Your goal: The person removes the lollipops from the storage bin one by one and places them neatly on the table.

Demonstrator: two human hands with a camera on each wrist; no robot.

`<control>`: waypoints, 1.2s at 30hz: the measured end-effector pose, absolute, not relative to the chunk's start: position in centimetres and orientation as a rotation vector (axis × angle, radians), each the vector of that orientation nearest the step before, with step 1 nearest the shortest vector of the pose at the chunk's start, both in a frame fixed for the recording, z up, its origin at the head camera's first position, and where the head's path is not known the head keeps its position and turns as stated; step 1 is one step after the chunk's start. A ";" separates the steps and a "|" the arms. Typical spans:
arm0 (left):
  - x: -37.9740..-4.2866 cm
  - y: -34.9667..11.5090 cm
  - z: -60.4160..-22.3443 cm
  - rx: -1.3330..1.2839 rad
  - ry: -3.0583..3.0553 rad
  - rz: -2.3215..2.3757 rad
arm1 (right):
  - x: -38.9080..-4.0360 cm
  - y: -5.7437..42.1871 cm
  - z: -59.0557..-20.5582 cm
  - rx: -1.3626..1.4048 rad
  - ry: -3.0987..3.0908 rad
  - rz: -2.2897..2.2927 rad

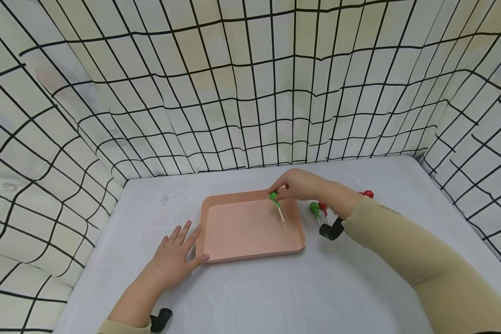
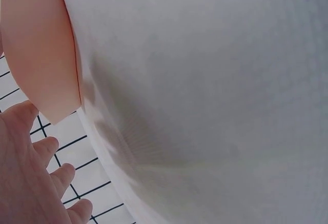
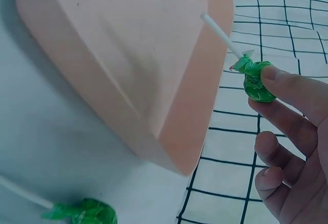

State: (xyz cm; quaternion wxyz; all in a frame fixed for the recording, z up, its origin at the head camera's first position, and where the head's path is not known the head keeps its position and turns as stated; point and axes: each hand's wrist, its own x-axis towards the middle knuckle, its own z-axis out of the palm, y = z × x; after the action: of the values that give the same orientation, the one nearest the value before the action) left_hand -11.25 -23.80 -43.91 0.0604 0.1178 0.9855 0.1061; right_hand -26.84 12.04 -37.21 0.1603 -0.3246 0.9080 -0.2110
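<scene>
Between thumb and forefinger my right hand (image 1: 298, 183) pinches a green-wrapped lollipop (image 3: 260, 82) by its candy end, the white stick pointing away from the fingers. It is held over the right part of a shallow pink tray (image 1: 246, 232). My left hand (image 1: 175, 255) has its fingers spread at the tray's left edge, thumb at the near left corner. In the left wrist view those fingers (image 2: 61, 175) are straight, close to the tray's outer wall. Another green lollipop (image 1: 314, 208) lies on the table just right of the tray, beside a red one (image 1: 323, 207).
More red candy (image 1: 368, 193) shows behind the right forearm, which partly hides it. A white cloth covers the table (image 1: 250, 297). White walls with a black grid (image 1: 250, 93) stand at the back and both sides. Black wrist devices (image 1: 331, 229) sit on both wrists.
</scene>
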 end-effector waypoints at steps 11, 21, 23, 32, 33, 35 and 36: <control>-11.2 -23.7 -43.6 0.349 2.973 0.333 | -26.3 16.3 -36.8 -0.827 2.662 -0.616; -11.3 -23.7 -43.8 0.354 2.974 0.336 | -26.1 22.2 -37.9 -0.689 2.700 -0.573; -11.3 -23.7 -43.9 0.354 2.971 0.338 | -26.0 23.3 -38.1 -0.661 2.707 -0.563; -11.2 -23.6 -43.6 0.352 2.974 0.346 | -25.7 28.0 -38.7 -0.461 2.722 -0.562; -11.2 -23.6 -43.6 0.353 2.975 0.345 | -25.7 28.5 -38.8 -0.451 2.727 -0.567; -11.2 -23.6 -43.6 0.355 2.975 0.343 | -25.7 29.4 -38.9 -0.451 2.738 -0.564; -11.2 -23.7 -43.7 0.354 2.974 0.344 | -25.7 29.9 -39.0 -0.451 2.747 -0.555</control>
State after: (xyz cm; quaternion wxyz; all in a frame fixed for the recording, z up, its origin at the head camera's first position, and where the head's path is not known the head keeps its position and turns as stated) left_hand -11.20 -23.65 -43.69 0.0633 0.1173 0.9845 0.1139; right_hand -25.69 29.92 -38.98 0.1510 -0.1569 0.9567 -0.1932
